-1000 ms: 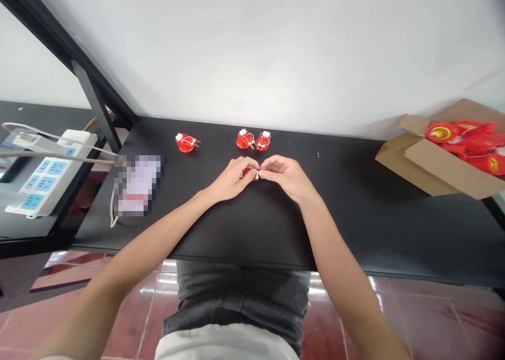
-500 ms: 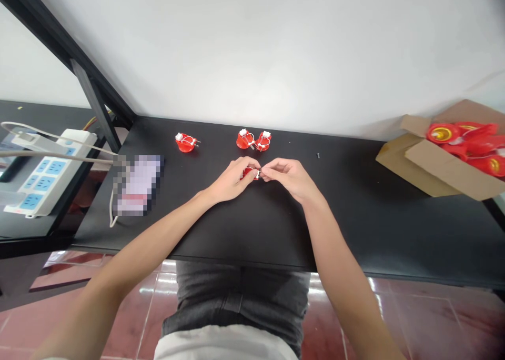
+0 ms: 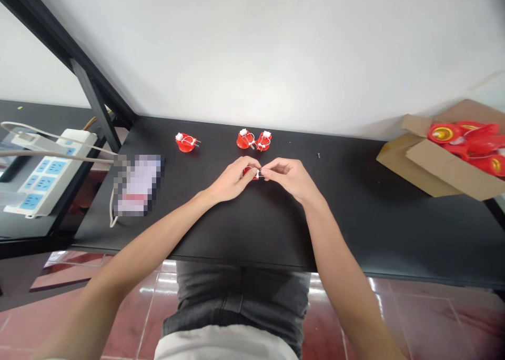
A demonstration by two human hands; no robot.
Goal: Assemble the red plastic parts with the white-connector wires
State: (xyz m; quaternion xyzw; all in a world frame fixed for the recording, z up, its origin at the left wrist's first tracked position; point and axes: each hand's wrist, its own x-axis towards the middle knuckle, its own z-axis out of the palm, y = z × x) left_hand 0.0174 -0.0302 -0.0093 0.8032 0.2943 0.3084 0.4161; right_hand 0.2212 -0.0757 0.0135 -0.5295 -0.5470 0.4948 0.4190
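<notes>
My left hand (image 3: pixel 236 177) is closed around a small red and white piece with a thin white wire (image 3: pixel 248 171), its fingers hiding most of it. My right hand (image 3: pixel 292 178) meets it from the other side, thumb and forefinger pinched at the white end, where thin metal pins show. Something small and dark seems to sit at those fingertips, too small to name. Beyond the hands lie similar red pieces with white wire: one red piece (image 3: pixel 186 145) with metal pins toward the left, and a red piece (image 3: pixel 244 141) close beside another red piece (image 3: pixel 263 142).
A cardboard box (image 3: pixel 418 165) holding red and gold plastic parts (image 3: pixel 469 139) stands at the right. A tiny dark piece (image 3: pixel 319 155) lies on the black table (image 3: pixel 355 218). A blurred-out phone (image 3: pixel 138 186), a cable and a white power strip (image 3: pixel 51 170) are at the left.
My right fingertips have shifted very slightly away from the held piece, and a bit more of its white end and pins shows. Everything else stays in place.
</notes>
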